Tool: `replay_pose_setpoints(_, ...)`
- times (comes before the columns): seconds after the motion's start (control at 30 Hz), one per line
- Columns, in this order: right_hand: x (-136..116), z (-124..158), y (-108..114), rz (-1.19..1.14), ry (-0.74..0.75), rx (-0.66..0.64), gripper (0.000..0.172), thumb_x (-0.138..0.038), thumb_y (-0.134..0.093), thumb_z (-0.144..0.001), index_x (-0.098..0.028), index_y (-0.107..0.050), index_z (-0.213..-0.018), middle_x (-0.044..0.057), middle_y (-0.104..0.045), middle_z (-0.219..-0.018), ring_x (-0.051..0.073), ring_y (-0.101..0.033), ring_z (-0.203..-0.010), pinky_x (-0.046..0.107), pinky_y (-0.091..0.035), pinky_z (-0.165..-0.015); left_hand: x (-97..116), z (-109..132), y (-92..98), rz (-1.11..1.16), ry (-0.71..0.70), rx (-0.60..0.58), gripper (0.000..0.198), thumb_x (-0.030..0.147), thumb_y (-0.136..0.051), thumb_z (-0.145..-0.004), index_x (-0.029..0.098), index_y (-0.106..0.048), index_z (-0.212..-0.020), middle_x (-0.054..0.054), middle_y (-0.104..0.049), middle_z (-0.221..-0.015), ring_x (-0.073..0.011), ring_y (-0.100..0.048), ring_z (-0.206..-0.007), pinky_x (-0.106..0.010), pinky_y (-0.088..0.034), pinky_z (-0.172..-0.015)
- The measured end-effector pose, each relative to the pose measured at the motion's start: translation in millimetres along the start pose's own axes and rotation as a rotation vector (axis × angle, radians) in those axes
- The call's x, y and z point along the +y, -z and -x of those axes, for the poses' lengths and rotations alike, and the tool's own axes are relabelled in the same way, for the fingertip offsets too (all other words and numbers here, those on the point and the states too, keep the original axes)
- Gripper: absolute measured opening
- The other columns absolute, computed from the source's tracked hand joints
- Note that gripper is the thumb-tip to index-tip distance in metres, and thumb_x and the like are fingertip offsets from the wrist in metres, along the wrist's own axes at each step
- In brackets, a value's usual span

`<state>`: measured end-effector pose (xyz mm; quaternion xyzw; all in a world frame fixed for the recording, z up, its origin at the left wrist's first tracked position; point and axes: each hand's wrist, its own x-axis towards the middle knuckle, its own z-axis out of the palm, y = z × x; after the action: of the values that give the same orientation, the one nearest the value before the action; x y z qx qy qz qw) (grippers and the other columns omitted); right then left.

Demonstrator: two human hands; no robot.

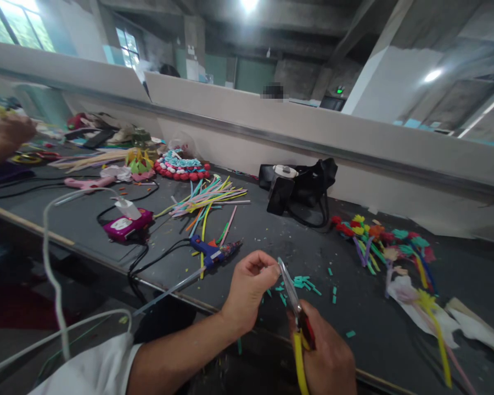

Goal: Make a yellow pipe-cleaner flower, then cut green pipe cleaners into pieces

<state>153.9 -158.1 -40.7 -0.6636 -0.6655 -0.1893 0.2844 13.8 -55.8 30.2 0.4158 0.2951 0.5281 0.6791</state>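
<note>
My right hand (327, 351) is closed around scissors (290, 288) with yellow and red handles, their blades pointing up and away from me. Thumb and fingers of my left hand (249, 288) are pinched together at the scissors' tip; whatever sits in that pinch is too small to make out. Short teal cut pieces (307, 283) lie scattered on the dark table (280, 236) just beyond and beside the blades. A blue glue gun (212, 251) with a clear glue stick rests left of my left hand.
Pastel fuzzy strips (208, 200) lie beyond the glue gun. A magenta power strip (129, 225) with cables stands left. Colourful handmade flowers (366, 233) lie right. A black bag (313, 184) leans near the partition (239, 129). Another person's hand (10, 131) works far left.
</note>
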Motion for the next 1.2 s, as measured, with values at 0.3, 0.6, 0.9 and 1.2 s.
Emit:
replay_pose_setpoints(0.3,3,2,5,-0.02,0.006,-0.034,0.034,-0.038,-0.043,-0.094,-0.014,-0.063,-0.107,0.008,-0.075,-0.083,0.018,-0.072,-0.067,0.023,-0.056,-0.057,1,0,0.7,-0.088,-0.036,0.008,0.012,0.022,-0.067,-0.068,0.016,-0.058,-0.065,0.002,-0.051,-0.065,-0.0101,-0.042,-0.064,-0.022,-0.035,-0.061)
replay_pose_setpoints(0.6,-9,-8,12,-0.102,-0.098,0.103,0.031,-0.042,-0.05,-0.092,-0.015,-0.065,-0.095,0.004,-0.072,-0.072,0.013,-0.068,-0.055,0.019,-0.05,-0.055,6,-6,5.3,-0.267,0.02,-0.031,0.009,0.022,-0.062,-0.067,0.016,-0.056,-0.064,0.004,-0.05,-0.061,-0.0096,-0.042,-0.061,-0.022,-0.034,-0.061)
replay_pose_setpoints(0.9,-3,4,19,-0.282,-0.036,0.084,0.021,-0.034,-0.058,-0.086,-0.016,-0.065,-0.094,0.003,-0.073,-0.072,0.012,-0.07,-0.057,0.015,-0.052,-0.058,-6,-17,28.9,-1.31,-0.429,-0.347,0.007,0.012,-0.057,-0.066,0.018,-0.058,-0.063,0.001,-0.059,-0.066,-0.0161,-0.051,-0.074,-0.038,-0.03,-0.088)
replay_pose_setpoints(1.2,5,25,16,-0.332,-0.051,0.009,0.024,-0.041,-0.05,-0.09,-0.022,-0.064,-0.095,0.001,-0.071,-0.07,0.013,-0.068,-0.055,0.017,-0.05,-0.054,-18,-21,33.2,-1.399,-0.419,-0.523,0.013,0.01,-0.055,-0.068,0.019,-0.059,-0.076,0.0,-0.061,-0.077,-0.0164,-0.054,-0.078,-0.032,-0.034,-0.076)
